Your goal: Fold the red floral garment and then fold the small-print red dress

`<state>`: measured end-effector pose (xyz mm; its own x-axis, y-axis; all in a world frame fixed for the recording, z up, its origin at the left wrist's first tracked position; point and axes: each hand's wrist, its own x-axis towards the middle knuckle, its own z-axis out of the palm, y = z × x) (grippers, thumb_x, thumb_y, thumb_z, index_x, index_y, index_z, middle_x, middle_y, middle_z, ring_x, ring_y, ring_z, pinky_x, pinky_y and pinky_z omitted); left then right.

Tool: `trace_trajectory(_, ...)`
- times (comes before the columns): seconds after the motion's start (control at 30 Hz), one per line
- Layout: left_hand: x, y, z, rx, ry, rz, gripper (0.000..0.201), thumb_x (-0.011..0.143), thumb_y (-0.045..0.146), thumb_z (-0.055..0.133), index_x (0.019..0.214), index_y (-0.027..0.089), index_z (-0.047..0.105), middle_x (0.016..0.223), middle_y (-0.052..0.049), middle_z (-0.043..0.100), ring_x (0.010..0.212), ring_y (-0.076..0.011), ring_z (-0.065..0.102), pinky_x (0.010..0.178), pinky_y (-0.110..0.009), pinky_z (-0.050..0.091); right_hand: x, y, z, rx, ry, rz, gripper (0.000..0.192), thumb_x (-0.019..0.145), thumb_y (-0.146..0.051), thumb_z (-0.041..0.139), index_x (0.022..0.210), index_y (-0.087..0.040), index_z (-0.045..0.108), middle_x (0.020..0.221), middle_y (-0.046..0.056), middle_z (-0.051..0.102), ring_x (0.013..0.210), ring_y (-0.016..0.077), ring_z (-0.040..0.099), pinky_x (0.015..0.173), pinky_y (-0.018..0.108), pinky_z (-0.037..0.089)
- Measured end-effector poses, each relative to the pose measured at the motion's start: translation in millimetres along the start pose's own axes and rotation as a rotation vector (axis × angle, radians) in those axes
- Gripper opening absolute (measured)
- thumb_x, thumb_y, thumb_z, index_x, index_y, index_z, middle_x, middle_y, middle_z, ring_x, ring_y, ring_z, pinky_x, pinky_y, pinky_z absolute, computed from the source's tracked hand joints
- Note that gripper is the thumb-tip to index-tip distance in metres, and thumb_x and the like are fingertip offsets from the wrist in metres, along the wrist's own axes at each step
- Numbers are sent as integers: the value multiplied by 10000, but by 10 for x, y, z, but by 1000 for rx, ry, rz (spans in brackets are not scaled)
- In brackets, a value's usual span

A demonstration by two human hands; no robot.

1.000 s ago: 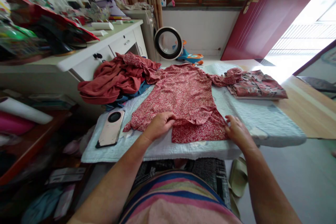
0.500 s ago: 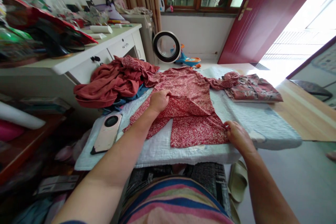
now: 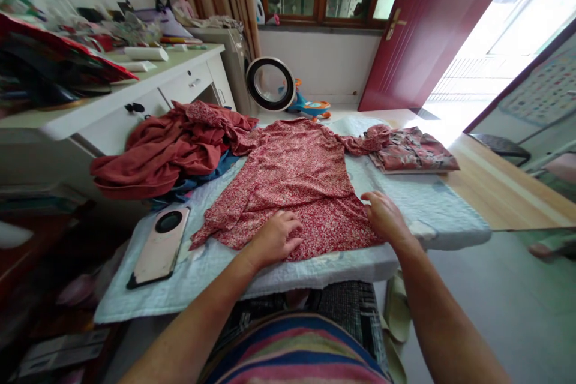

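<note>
While dress (image 3: pixel 297 180) hem hides under them, both hands (image 3: pixel 274 239) lie flat, unclenched.

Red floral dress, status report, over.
Left hand and right hand flat on hem of red floral dress, spread on padded table. Phone lies left, folded garment right.

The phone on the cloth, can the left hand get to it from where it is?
Probably yes. The phone lies flat on the pale cloth, just to the left of the left hand, which rests on the red dress. Only bare cloth lies between them.
</note>
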<state>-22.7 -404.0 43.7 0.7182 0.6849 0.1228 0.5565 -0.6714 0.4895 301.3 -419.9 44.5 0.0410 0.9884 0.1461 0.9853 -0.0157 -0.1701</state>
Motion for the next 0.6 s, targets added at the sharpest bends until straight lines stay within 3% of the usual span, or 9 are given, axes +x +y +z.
trace_trajectory(0.17,-30,4,85,11,-27,-43,104,860,241,634,939,199,686,1015,-63,641,991,-230,551,952,-385,437,426,-337,72,80,15,-221,239,911,-154,471,1036,-165,674,1073,105,677,1017,220,577,947,327,382)
trace_trajectory(0.27,-45,-7,75,17,-40,-40,103,862,220,625,942,199,685,1011,-59,642,990,-223,554,948,-372,441,592,-498,184,177,-55,-249,239,884,-168,522,1082,-159,655,1037,97,695,982,207,596,902,303,402)
trace_trajectory(0.37,-140,-53,33,71,-13,-71,141,866,177,598,981,206,675,1053,-55,638,1023,-222,547,984,-382,429,691,-503,258,228,-134,-228,297,800,-117,567,1082,-148,655,1020,101,703,934,207,608,833,287,411)
trace_trajectory(0.47,-313,-153,-49,170,81,-194,247,842,123,580,1066,197,654,1131,-71,615,1080,-238,522,995,-394,427,741,-374,243,248,-200,-187,172,802,-141,540,892,-168,685,867,69,693,805,194,598,734,282,400)
trace_trajectory(0.53,-435,-227,-112,236,112,-274,311,818,81,560,1096,191,645,1141,-80,601,1083,-243,513,983,-397,432,736,-308,194,209,-106,-103,172,821,-166,513,852,-173,682,831,75,660,793,206,576,720,297,392)
trace_trajectory(0.6,-525,-287,-160,281,101,-328,343,798,51,540,1090,194,649,1110,-82,596,1059,-242,519,964,-398,438,680,-339,135,151,94,-26,220,823,-157,500,957,-161,675,926,110,631,880,238,558,770,327,396)
